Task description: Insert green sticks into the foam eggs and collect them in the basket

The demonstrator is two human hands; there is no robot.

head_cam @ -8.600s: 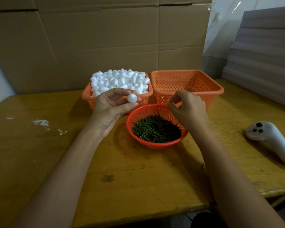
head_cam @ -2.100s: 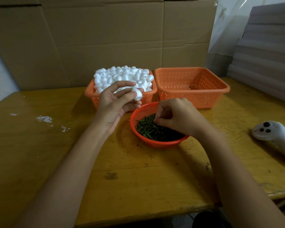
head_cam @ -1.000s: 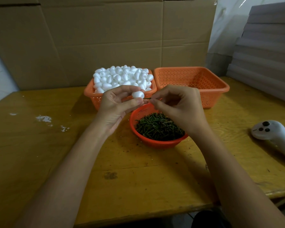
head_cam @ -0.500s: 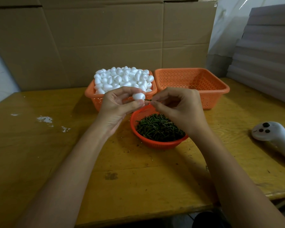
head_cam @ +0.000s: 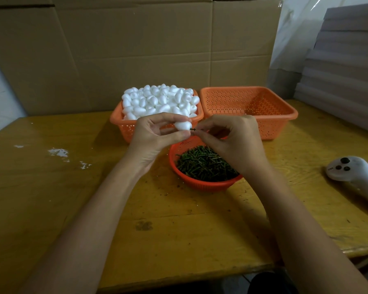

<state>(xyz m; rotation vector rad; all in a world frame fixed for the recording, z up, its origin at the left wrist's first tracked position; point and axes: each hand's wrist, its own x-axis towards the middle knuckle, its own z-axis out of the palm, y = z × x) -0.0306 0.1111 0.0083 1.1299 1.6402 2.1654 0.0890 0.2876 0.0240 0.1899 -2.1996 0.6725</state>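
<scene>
The right hand (head_cam: 232, 141), lately down in the round orange plastic bowl (head_cam: 208, 184), now pinches one thin green stick (head_cam: 193, 129) above it, tip at the small white foam egg (head_cam: 183, 125) gripped by the left hand (head_cam: 155, 139); insertion seems begun, depth unclear.

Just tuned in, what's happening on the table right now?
The person's left hand holds a white foam egg, and the right hand pinches a thin green stick with its tip at the egg's end. Beneath them, on the yellow wooden table, sits a round orange basket of green sticks. Behind it, one rectangular orange basket is heaped with foam eggs; the matching basket beside it shows no eggs yet.
</scene>
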